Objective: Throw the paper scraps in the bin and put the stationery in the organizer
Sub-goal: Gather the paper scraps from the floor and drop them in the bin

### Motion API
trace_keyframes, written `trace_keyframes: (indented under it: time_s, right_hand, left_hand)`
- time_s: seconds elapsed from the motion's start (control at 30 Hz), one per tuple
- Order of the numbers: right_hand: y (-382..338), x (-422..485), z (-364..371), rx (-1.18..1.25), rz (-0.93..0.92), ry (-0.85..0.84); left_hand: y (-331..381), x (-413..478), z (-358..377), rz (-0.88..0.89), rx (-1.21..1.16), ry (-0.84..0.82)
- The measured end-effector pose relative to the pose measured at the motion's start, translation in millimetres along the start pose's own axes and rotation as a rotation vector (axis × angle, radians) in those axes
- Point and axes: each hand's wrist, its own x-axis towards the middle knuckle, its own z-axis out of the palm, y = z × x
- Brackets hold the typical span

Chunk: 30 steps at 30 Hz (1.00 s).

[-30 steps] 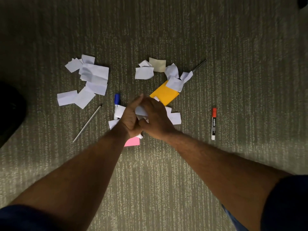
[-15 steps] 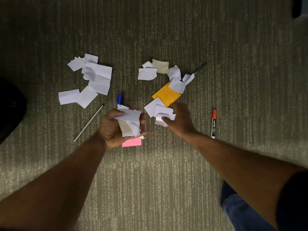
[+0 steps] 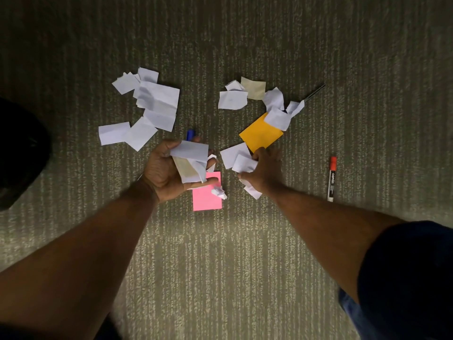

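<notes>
My left hand [image 3: 163,171] is palm-up and holds a bundle of white paper scraps [image 3: 190,159] over a pink sticky pad [image 3: 206,200]. My right hand [image 3: 266,171] presses down on more white scraps [image 3: 236,157] beside an orange sticky pad [image 3: 261,134]. A heap of white scraps [image 3: 149,109] lies to the upper left, another cluster [image 3: 255,96] at upper centre. A blue marker [image 3: 190,134] pokes out behind my left hand. A red-capped marker [image 3: 332,179] lies to the right. A dark pen [image 3: 315,91] sticks out from under scraps.
Everything lies on a grey-green ribbed carpet [image 3: 245,253]. A dark rounded object [image 3: 19,153] sits at the left edge. No bin or organizer is in view.
My hands have come apart: the left one lifted away with a bundle of scraps, uncovering the pink pad. The right hand slid right onto scraps by the orange pad.
</notes>
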Motion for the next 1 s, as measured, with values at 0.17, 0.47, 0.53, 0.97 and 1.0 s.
trace_keyframes:
  time_s: [0.17, 0.47, 0.53, 0.97, 1.0]
  right_hand:
    - [-0.5, -5.7, 7.8, 0.107, 0.003, 0.028]
    - [14.6, -28.5, 2.7, 0.305, 0.022, -0.007]
    - [22.3, -33.3, -4.6, 0.367, 0.121, 0.009]
    - [16.6, -67.9, -21.2, 0.537, 0.147, -0.068]
    - [11.9, -69.3, -15.4, 0.505, 0.126, -0.105]
  left_hand:
    - [-0.6, -9.9, -11.9, -0.006, 0.022, 0.08]
    - [-19.4, -30.1, -21.0, -0.01, 0.044, 0.183]
    - [-24.5, -34.9, -20.6, -0.018, 0.026, 0.199]
    - [-42.5, -60.1, -6.7, 0.04, -0.008, 0.112]
    - [-42.6, -60.4, -8.7, 0.048, -0.008, 0.108]
